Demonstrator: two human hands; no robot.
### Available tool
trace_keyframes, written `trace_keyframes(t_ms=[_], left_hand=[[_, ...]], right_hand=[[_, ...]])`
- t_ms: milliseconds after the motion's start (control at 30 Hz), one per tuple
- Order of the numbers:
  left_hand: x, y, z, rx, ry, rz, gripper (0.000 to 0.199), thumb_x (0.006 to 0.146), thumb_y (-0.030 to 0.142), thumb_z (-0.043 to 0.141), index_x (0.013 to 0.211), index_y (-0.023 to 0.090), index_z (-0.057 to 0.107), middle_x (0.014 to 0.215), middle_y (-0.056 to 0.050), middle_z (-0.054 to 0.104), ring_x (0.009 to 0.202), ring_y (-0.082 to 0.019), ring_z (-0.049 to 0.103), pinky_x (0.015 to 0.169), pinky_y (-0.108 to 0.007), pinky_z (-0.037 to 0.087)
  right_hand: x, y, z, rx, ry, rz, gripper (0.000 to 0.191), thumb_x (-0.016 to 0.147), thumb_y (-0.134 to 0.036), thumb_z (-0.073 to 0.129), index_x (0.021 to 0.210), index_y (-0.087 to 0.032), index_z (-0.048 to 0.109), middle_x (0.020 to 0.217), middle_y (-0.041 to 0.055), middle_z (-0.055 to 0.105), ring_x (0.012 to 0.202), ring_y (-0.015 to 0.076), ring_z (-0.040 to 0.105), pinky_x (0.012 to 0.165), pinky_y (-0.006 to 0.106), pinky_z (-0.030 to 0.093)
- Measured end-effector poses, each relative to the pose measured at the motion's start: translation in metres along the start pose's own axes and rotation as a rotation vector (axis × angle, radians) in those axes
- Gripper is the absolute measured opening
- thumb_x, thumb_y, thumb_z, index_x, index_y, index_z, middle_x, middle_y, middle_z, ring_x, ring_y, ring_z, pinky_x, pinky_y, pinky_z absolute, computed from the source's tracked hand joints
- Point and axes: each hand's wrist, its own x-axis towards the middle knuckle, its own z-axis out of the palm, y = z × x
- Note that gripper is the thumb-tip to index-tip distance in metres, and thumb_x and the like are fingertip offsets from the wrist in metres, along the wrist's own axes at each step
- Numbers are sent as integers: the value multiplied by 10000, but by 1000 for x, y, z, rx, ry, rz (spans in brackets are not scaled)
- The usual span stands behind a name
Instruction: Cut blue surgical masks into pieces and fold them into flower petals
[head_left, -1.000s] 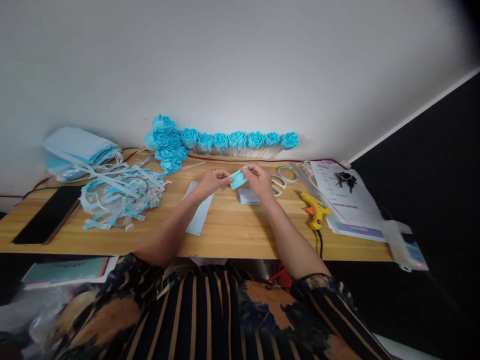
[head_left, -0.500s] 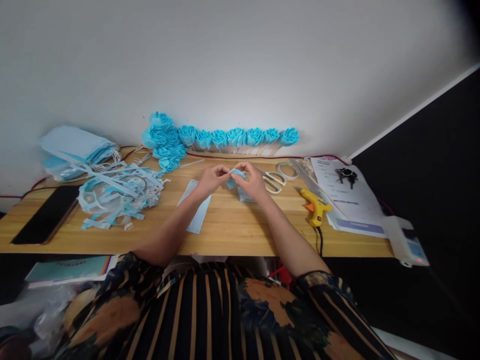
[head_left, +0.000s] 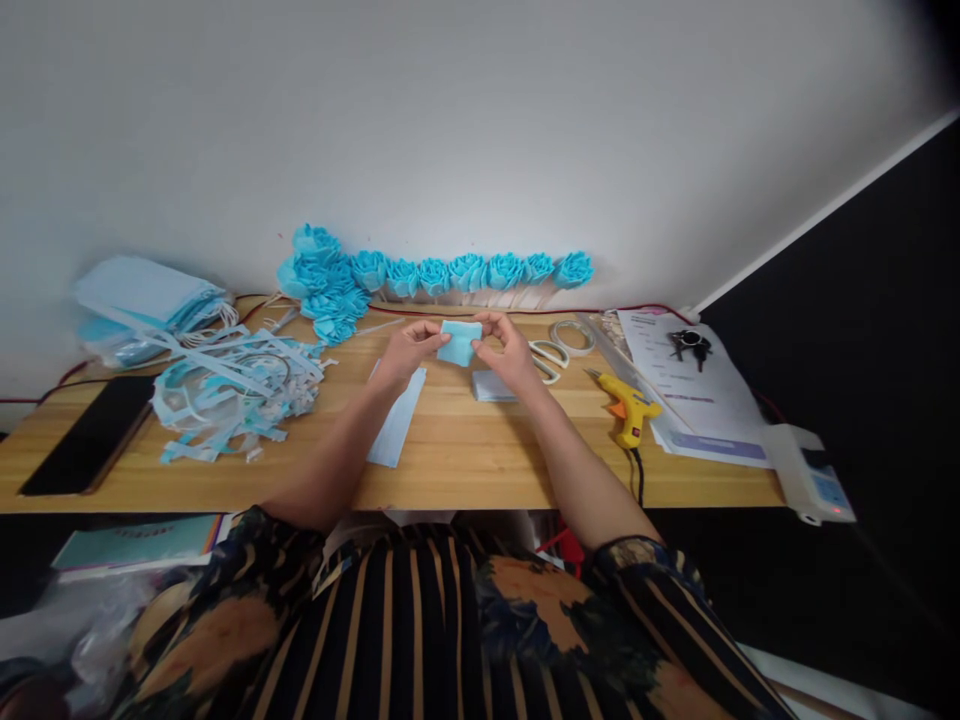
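A small blue fabric piece (head_left: 459, 344), like face-mask material, is stretched between my two hands above the table. My left hand (head_left: 414, 350) pinches its left edge between thumb and fingers. On the opposite edge, my right hand (head_left: 507, 352) grips it the same way. A long pale blue strip (head_left: 397, 415) lies on the wood beneath my left wrist. Under my right hand rests a stack of pale blue pieces (head_left: 492, 386), partly covered by the hand. White-handled scissors (head_left: 553, 352) lie just right of my right hand, their blades hidden.
Blue fabric flowers (head_left: 469, 271) line the wall. Cut scraps (head_left: 240, 395), folded masks (head_left: 154, 295) and a phone (head_left: 90, 435) occupy the left. A yellow glue gun (head_left: 628, 408), a tape roll (head_left: 572, 338), papers (head_left: 705, 390), keys (head_left: 691, 347) and a white box (head_left: 810, 475) are on the right.
The blue fabric piece, folded and bunched between my fingertips before, is now spread flat. My hands have moved slightly apart, uncovering more of the stack below.
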Motion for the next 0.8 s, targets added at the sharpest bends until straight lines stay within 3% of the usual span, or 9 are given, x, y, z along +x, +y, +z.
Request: trace_keyframes(t_ms=[267,367,500,567,667,800], left_hand=[[0,0,-2,86,48,-13,360,603,468,818,660,181,608,555,37,516,508,-77,409,508,-242,320],[-1,1,-1,110,60,-42,381,598,487,811,700,184,605,573,38,539,476,-71,398,468,-238,298],[-2,0,2,186,13,-18,308,653,434,757,738,164,636,668,0,615,557,-97,498,533,-246,376],[-3,-3,5,215,-18,10,249,666,382,730,723,155,646,690,-12,637,604,-105,534,599,-252,411],[-4,-9,9,257,-54,25,186,663,323,710,706,150,656,675,-6,637,608,-103,530,621,-247,408],[-5,-15,14,283,-83,27,195,689,336,712,732,150,673,690,-5,647,619,-109,539,615,-240,409]], right_hand=[[1,0,1,-24,-19,-11,381,796,-295,614,1169,-221,591,885,2,654,875,181,634,897,347,496],[0,1,0,-61,-43,-24,397,801,-273,610,1195,-228,603,970,24,677,934,193,634,943,372,491],[-3,-6,-1,-117,-63,-99,439,831,-320,650,1262,-250,606,1198,67,679,1145,239,609,1056,417,435],[-4,-11,0,-150,-60,-157,427,840,-350,664,1256,-260,620,1222,71,679,1181,254,596,1068,429,421],[-4,-14,3,-203,-49,-196,309,840,-372,671,1129,-262,680,1154,69,705,1133,264,609,1036,436,431],[-3,-8,5,-202,-55,-128,167,869,-386,617,861,-239,695,911,40,723,937,231,643,924,393,473]])
